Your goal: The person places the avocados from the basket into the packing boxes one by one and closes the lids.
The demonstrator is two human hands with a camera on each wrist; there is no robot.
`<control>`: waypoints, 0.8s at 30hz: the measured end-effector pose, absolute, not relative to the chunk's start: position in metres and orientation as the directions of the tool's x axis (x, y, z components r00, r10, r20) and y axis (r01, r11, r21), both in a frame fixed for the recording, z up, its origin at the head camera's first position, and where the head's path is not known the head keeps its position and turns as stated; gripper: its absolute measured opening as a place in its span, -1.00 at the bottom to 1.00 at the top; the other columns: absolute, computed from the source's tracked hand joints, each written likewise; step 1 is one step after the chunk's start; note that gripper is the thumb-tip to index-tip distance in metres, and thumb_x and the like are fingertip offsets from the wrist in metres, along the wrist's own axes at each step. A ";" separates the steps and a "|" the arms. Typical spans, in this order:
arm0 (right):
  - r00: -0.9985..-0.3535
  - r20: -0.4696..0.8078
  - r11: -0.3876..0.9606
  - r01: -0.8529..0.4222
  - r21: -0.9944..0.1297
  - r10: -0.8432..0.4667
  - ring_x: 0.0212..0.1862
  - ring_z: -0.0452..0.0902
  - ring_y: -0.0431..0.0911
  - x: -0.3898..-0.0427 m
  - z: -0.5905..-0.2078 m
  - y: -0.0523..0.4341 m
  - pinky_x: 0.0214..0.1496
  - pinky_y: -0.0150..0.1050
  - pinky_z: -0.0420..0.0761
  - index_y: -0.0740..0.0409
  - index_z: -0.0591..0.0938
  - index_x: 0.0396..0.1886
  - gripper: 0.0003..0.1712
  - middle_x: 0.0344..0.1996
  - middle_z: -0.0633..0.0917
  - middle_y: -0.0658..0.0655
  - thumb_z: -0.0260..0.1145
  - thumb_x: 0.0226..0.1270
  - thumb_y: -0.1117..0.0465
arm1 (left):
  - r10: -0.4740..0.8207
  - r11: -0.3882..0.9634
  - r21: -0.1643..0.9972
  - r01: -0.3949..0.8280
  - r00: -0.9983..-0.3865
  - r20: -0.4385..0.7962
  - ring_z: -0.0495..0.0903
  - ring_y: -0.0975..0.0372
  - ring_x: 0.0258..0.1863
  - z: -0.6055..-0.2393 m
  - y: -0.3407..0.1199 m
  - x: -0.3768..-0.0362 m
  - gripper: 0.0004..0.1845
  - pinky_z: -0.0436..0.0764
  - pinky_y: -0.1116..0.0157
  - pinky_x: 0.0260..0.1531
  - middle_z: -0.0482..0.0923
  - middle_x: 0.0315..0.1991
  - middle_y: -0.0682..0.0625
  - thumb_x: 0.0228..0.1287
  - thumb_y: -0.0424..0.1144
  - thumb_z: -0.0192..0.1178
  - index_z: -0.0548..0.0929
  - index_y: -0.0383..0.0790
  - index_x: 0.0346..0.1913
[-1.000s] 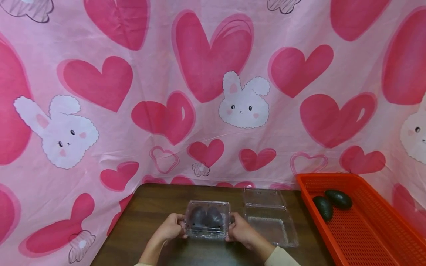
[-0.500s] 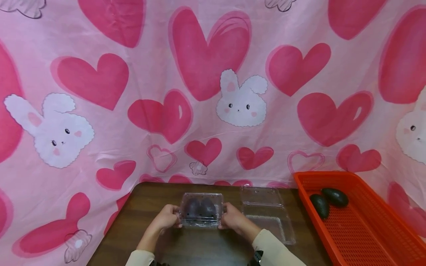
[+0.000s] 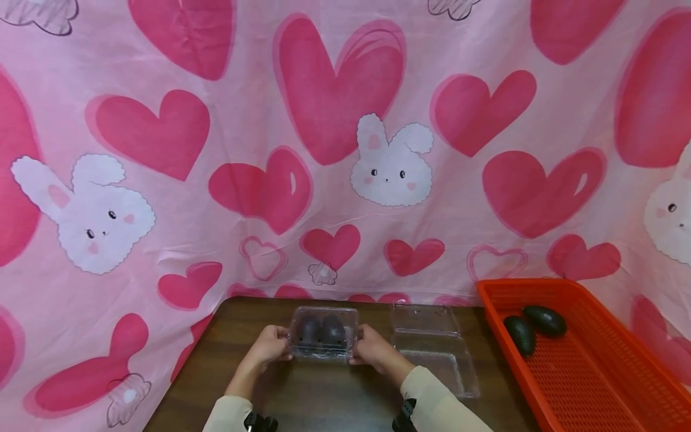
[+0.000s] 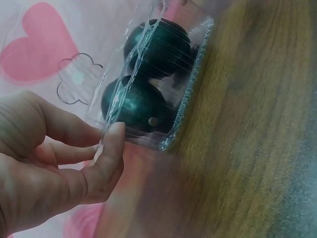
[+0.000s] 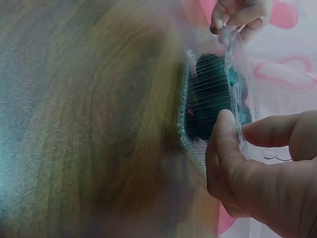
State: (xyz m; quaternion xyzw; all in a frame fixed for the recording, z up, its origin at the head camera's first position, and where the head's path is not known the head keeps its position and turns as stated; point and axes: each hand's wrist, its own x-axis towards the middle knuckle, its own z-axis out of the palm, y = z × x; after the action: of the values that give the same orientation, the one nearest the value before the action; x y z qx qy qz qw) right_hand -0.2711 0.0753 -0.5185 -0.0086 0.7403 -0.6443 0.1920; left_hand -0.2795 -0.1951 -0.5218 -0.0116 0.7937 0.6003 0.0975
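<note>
Now left hand point(image 3: 268, 348) and right hand point(image 3: 371, 350) pinching closed clamshell box point(image 3: 324, 333) at 9 and 3 o'clock edges, two avocados point(image 4: 148, 74) inside; thin rim possibly slipping, lid popping.

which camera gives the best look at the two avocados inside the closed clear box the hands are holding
The left wrist view: both avocados fill the clear box, dark green, stem end visible, the left hand pinching its rim. The head view shows them small and dim. The right wrist view shows the box edge-on, avocados partly hidden.
</note>
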 end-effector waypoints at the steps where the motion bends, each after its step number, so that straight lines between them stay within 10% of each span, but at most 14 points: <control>1: -0.926 -0.275 0.177 0.235 -0.956 -0.259 -0.36 0.59 -0.07 -0.270 -0.518 0.076 -0.25 -0.19 0.81 0.54 0.26 0.34 -0.37 -0.13 0.59 0.30 0.21 0.29 0.54 | 0.090 0.279 0.951 -0.136 -0.982 -0.166 0.51 0.18 -0.48 -0.522 -0.195 -0.279 -0.54 0.76 0.29 -0.44 0.56 -0.30 -0.21 0.16 -0.60 -0.03 0.44 -0.80 0.14; 12: -0.938 -0.162 0.195 0.105 -0.975 -0.306 -0.14 0.73 0.22 -0.244 -0.497 0.102 -0.03 0.08 0.80 0.65 0.13 0.41 -0.25 -0.09 0.64 0.45 0.23 0.39 0.38 | -0.119 0.535 0.843 -0.059 -0.993 0.005 0.59 0.05 -0.26 -0.505 -0.198 -0.270 -0.44 0.62 0.20 -0.28 0.62 -0.20 -0.25 0.19 -0.41 0.20 0.48 -0.61 0.25; 24: -0.966 0.036 0.246 -0.101 -0.964 -0.257 -0.07 0.70 0.06 -0.207 -0.466 0.156 -0.05 0.00 0.81 0.44 0.22 0.45 -0.28 0.05 0.54 0.42 0.29 0.40 0.37 | -0.115 0.579 0.812 0.072 -0.979 0.170 0.65 -0.01 -0.11 -0.474 -0.168 -0.260 -0.51 0.65 0.03 -0.02 0.60 -0.07 -0.30 0.24 -0.37 0.29 0.57 -0.48 0.22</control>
State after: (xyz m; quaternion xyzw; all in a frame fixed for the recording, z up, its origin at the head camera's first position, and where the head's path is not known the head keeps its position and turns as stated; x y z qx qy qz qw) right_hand -0.2066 0.1564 -0.4660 -0.1139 0.7866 -0.6035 0.0646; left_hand -0.2601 -0.1683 -0.4743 -0.0122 0.8826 0.4587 -0.1024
